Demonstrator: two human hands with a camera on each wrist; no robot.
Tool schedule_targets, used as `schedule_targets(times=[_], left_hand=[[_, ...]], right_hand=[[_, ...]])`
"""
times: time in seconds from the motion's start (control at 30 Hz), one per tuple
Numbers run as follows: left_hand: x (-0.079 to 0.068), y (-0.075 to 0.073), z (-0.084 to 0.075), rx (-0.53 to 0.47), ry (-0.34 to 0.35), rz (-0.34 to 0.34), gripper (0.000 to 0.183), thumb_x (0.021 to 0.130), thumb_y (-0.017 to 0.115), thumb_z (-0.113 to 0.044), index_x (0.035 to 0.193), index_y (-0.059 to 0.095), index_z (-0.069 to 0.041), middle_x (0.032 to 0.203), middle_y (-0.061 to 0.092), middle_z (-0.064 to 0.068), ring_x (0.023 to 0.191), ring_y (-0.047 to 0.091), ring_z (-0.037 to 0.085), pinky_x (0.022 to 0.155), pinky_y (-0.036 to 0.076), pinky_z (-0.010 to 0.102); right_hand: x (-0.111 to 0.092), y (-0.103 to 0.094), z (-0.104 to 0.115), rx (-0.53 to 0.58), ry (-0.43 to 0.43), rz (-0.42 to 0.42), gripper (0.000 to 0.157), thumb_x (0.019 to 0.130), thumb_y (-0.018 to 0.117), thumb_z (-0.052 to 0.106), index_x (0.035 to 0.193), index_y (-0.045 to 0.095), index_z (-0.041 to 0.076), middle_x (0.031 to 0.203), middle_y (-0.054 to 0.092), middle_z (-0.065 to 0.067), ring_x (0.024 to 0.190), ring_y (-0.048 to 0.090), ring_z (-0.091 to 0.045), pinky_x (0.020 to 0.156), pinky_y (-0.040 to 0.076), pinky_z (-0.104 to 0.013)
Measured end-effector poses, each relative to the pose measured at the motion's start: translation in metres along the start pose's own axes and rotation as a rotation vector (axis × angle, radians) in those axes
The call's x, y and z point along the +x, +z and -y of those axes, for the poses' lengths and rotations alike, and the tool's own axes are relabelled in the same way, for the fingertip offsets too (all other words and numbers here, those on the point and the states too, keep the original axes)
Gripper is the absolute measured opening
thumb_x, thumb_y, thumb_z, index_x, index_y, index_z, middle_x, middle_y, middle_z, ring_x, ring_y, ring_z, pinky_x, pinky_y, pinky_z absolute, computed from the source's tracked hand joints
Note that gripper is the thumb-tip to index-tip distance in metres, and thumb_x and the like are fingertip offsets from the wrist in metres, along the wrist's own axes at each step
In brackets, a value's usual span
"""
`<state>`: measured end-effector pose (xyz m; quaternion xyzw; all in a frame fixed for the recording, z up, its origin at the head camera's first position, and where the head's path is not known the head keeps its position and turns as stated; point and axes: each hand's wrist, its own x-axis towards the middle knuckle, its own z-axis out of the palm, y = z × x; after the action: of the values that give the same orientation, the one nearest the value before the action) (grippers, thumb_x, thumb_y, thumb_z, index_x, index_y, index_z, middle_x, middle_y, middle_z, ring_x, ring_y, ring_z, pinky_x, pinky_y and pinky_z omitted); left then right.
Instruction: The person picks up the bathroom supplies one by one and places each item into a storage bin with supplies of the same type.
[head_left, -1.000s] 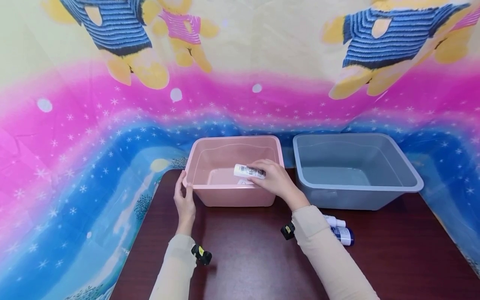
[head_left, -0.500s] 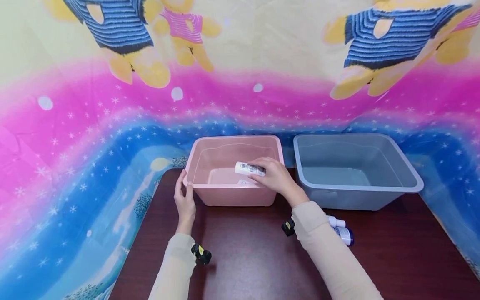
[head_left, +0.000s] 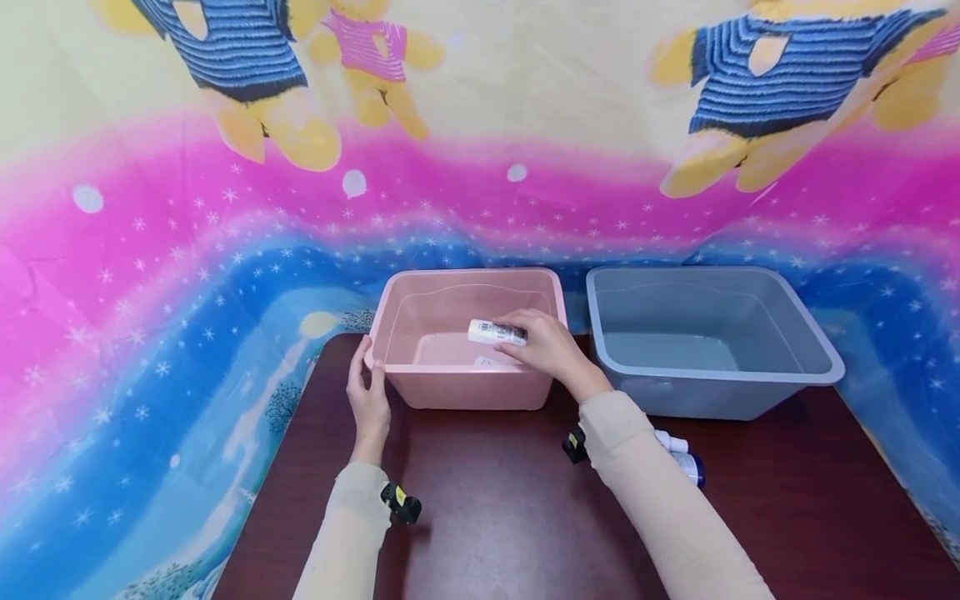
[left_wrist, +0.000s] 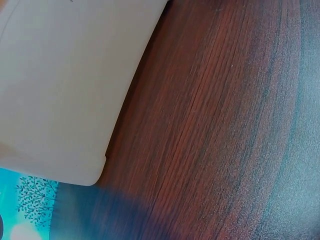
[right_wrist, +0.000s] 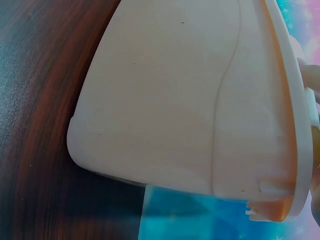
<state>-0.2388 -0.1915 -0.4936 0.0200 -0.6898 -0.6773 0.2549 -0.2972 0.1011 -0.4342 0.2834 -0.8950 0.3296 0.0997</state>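
In the head view my right hand (head_left: 551, 346) grips a small white bottle (head_left: 491, 332) with a printed label. It lies nearly level over the pink plastic bin (head_left: 465, 390), its white end pointing left. Below it, inside the bin, a white object (head_left: 491, 362) shows in part behind the front rim. My left hand (head_left: 369, 408) holds the bin's front left corner, thumb at the front and fingers along the side. In the right wrist view the bin's outer wall (right_wrist: 160, 100) hides most of the hand. The left wrist view shows the bin wall (left_wrist: 65, 85) but no fingers.
A grey-blue bin (head_left: 705, 398) stands to the right of the pink one. Partly behind my right forearm lie a white-capped bottle (head_left: 675, 443) and a bottle with a dark blue cap (head_left: 697, 471). All are on a dark wooden table (head_left: 480, 500) before a printed cloth (head_left: 480, 192).
Little differs. The right hand keeps the white bottle over the pink bin, at most slightly higher than before. The left hand stays on the corner.
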Motion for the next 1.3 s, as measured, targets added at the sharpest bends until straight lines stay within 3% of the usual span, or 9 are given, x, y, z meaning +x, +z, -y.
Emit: schedule_targets(times=[0.37,0.77,1.03,1.3], left_hand=[[0.000,0.002,0.000,0.002,0.000,-0.015,0.046,0.100,0.051,-0.001,0.146,0.044,0.002,0.152,0.043,0.014,0.140,0.037,0.028,0.111,0.034,0.049],[-0.001,0.001,0.000,0.001,-0.009,-0.013,0.047,0.101,0.051,-0.003,0.147,0.045,-0.001,0.152,0.043,0.012,0.141,0.036,0.026,0.112,0.034,0.043],[0.001,0.001,0.001,-0.009,0.003,-0.008,0.046,0.101,0.051,-0.002,0.147,0.046,-0.003,0.152,0.043,0.014,0.141,0.037,0.026,0.112,0.033,0.049],[0.000,0.000,0.002,-0.010,0.020,-0.017,0.046,0.099,0.052,0.000,0.145,0.046,0.003,0.151,0.045,0.014,0.141,0.037,0.028,0.112,0.031,0.052]], right_hand=[[0.007,0.001,-0.006,0.014,0.028,0.026,0.044,0.085,0.080,0.028,0.125,0.070,0.012,0.118,0.069,-0.005,0.106,0.062,-0.020,0.092,0.051,-0.039],[0.016,0.005,-0.013,0.053,0.106,0.073,0.044,0.085,0.079,0.028,0.126,0.070,0.014,0.119,0.069,-0.004,0.102,0.062,-0.018,0.089,0.052,-0.037],[0.025,0.004,-0.015,0.036,0.096,0.089,0.043,0.085,0.080,0.026,0.125,0.070,0.014,0.116,0.070,-0.003,0.099,0.063,-0.018,0.087,0.052,-0.037],[0.030,0.007,-0.017,0.019,0.125,0.125,0.044,0.085,0.080,0.026,0.126,0.070,0.015,0.118,0.069,-0.003,0.100,0.062,-0.017,0.088,0.052,-0.037]])
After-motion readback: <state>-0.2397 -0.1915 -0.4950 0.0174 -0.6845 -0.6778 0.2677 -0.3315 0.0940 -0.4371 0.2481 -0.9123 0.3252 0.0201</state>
